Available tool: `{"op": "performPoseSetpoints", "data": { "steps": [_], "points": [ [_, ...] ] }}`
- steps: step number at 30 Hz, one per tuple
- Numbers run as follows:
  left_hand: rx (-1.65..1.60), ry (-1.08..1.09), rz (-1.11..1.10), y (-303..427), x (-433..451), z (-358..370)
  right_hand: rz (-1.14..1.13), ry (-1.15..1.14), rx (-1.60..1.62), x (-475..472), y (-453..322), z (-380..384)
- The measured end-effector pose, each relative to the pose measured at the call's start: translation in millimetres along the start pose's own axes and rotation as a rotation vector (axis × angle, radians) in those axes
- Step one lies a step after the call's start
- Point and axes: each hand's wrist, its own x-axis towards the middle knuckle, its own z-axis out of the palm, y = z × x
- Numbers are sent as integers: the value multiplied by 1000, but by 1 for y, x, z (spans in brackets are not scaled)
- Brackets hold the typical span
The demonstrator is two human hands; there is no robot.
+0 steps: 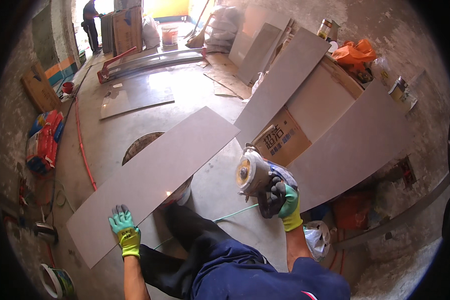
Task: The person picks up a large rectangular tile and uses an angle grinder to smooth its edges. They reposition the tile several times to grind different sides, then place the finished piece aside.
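A long grey tile [153, 183] lies slantwise across a round bucket [138, 146], in front of my legs. My left hand [123, 228], in a green and yellow work glove with dark fingertips, rests flat on the tile's near edge with its fingers spread. To the right of the tile, my right hand [283, 197], gloved the same way, grips a handheld power cutter [253, 172] above the floor. The cutter's round face points left. Whether its disc turns cannot be told.
More large tiles [348, 150] lean on a cardboard box [285, 138] at right. A manual tile cutter [153, 62] and a glossy tile [135, 95] lie on the floor ahead. A green cord [236, 213] runs behind my legs. Another person [91, 26] stands far left, near stacked boxes [126, 32].
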Motion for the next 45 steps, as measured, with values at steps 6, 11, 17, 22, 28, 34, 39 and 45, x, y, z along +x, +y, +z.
{"op": "performPoseSetpoints", "data": {
  "steps": [6, 11, 17, 22, 28, 34, 39, 45],
  "points": [
    [3, -13, -3, -8, 4, 5, -363, -70, -322, 17, -1, 29],
    [-34, -38, -36, -8, 5, 3, -80, -172, 165, 26, -11, 67],
    [-167, 48, -51, -16, -9, -5, -274, -88, -103, 55, -9, 84],
    [-76, -152, -360, -67, -66, -6, -193, -79, -150, 73, 8, 77],
    [-59, -175, -773, -120, -118, -19, -789, -157, -524, 86, 24, 74],
    [-202, -48, -882, -147, -133, 1, -231, -171, -103, 88, 28, 86],
    [-299, 14, -918, -155, -133, 18, -371, -202, -273, 86, 35, 95],
    [-260, -2, -922, -151, -128, 12, -536, -281, -494, 81, 41, 100]
  ]
}}
